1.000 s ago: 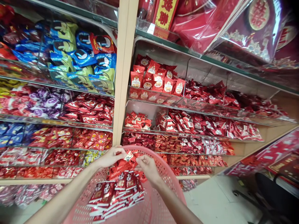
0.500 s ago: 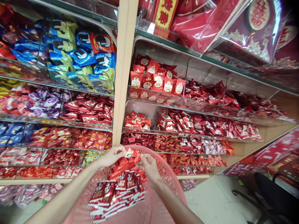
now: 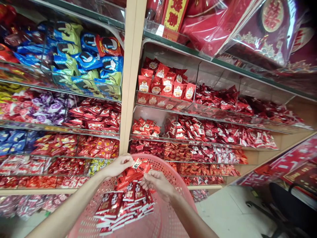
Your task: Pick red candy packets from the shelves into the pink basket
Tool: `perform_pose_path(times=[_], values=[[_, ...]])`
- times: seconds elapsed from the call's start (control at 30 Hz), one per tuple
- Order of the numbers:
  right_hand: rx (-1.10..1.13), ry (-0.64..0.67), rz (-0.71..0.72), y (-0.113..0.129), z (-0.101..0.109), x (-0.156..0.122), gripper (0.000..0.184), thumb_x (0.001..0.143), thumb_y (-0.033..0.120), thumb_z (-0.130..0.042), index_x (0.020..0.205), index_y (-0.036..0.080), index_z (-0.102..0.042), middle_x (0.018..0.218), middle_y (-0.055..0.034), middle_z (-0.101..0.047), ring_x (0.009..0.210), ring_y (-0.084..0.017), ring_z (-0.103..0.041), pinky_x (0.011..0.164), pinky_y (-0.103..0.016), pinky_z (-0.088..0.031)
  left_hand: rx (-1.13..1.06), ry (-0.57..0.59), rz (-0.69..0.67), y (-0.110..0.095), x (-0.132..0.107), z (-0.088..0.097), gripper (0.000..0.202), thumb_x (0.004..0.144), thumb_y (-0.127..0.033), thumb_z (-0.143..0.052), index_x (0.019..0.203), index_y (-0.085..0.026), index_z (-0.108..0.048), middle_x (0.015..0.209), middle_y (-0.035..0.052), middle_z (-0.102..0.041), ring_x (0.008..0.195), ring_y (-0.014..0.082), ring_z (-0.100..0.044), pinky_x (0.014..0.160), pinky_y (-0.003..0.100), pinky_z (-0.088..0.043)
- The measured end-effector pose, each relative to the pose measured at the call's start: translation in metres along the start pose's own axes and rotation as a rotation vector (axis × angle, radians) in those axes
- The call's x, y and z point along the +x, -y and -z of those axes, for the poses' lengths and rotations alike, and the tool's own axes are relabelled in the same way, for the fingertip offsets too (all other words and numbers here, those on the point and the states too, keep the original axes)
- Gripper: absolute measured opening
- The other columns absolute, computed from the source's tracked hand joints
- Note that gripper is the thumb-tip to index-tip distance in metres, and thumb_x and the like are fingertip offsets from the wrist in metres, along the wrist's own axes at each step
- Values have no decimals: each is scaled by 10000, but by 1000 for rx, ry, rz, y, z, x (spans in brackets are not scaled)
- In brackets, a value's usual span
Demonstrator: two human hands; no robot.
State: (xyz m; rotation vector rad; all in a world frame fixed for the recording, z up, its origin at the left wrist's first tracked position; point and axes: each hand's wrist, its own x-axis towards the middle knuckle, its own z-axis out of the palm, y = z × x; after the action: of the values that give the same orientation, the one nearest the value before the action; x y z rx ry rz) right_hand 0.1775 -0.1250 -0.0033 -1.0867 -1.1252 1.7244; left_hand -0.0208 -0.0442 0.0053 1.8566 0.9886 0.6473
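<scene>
My left hand [image 3: 120, 166] pinches the left end of a small red candy packet [image 3: 139, 165] with a cream panel and black characters. The packet is held over the far side of a pink perforated plastic basket [image 3: 182, 185]. At its lower right is my right hand [image 3: 159, 183], its fingers curled and pressed together; what lies between them is hidden. More red packets [image 3: 125, 178] lie under the held one. Nearer me, a row of dark red packets with white ends [image 3: 132, 203] rests in the basket.
Shelves with clear dividers hold red packets [image 3: 218, 97], blue and green bags [image 3: 86, 61] and purple-wrapped sweets [image 3: 53, 105]. A wooden post [image 3: 130, 79] separates the two shelf units. A black chair [image 3: 292, 208] stands on the pale floor [image 3: 223, 211] at right.
My right hand has moved slightly down from the packet's right corner, and its fingers have curled further. The left hand stays in place; the packet's right part has tilted a little.
</scene>
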Motion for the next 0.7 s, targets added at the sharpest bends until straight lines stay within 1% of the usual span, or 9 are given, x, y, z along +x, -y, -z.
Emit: perform_pose_path(times=[0.13,0.2,0.23,0.3,0.37,0.4,0.47,0.57,0.7], values=[[-40,55,-42,5,8,-3,407,677,519,-647,724,117,-609,708,-51,-652,600,-100,-590,631,-243,-442,-41,20,6,-2,-1,1,397,777,-536,-470,648,-161,-488,751,-21,-453,670,109,-417,621,212,-356],[-127,19,-44,8,13,0,411,688,536,-624,715,128,-587,693,-47,-645,599,-114,-595,623,-260,-451,-61,35,7,-3,-1,2,389,777,-535,-469,661,-164,-496,734,-22,-469,678,113,-428,632,214,-363],[-194,-39,-7,10,15,2,404,695,540,-611,707,138,-570,678,-39,-637,597,-120,-593,618,-268,-452,-66,39,5,-4,-1,3,387,778,-534,-467,664,-166,-498,728,-22,-479,683,115,-434,638,214,-367],[-366,-198,150,17,17,8,367,711,521,-603,740,159,-550,703,-29,-629,632,-132,-588,634,-283,-452,-63,45,1,-5,-1,5,383,781,-532,-464,670,-168,-504,738,-17,-498,702,120,-446,651,215,-375],[-553,-293,331,26,15,12,338,716,469,-622,879,180,-556,848,-40,-635,756,-150,-588,703,-300,-447,-56,49,-6,-5,-1,6,381,782,-531,-463,687,-166,-521,770,-9,-518,735,129,-462,678,220,-386],[-644,-286,396,31,12,14,369,712,441,-637,972,194,-549,948,-50,-626,843,-163,-579,752,-311,-438,-53,51,-9,-6,0,6,381,783,-530,-462,698,-164,-529,786,-6,-526,751,134,-469,693,225,-390],[-812,-195,455,39,3,16,479,704,395,-660,1127,231,-507,1107,-57,-581,997,-186,-533,842,-333,-403,-43,52,-15,-5,1,5,379,788,-524,-459,712,-161,-541,803,-3,-529,771,139,-477,713,232,-393],[-1007,-100,448,42,-8,20,539,715,325,-659,1214,270,-465,1155,-37,-562,1076,-201,-491,893,-351,-363,-24,45,-25,-4,2,4,376,795,-515,-457,705,-160,-544,795,-4,-525,771,141,-478,716,234,-395],[-1149,-177,424,37,-12,23,509,747,292,-616,1232,261,-464,1142,-43,-582,1087,-216,-482,901,-360,-345,-27,37,-31,-3,2,2,389,793,-525,-461,724,-159,-573,837,7,-549,798,150,-499,736,240,-403]])
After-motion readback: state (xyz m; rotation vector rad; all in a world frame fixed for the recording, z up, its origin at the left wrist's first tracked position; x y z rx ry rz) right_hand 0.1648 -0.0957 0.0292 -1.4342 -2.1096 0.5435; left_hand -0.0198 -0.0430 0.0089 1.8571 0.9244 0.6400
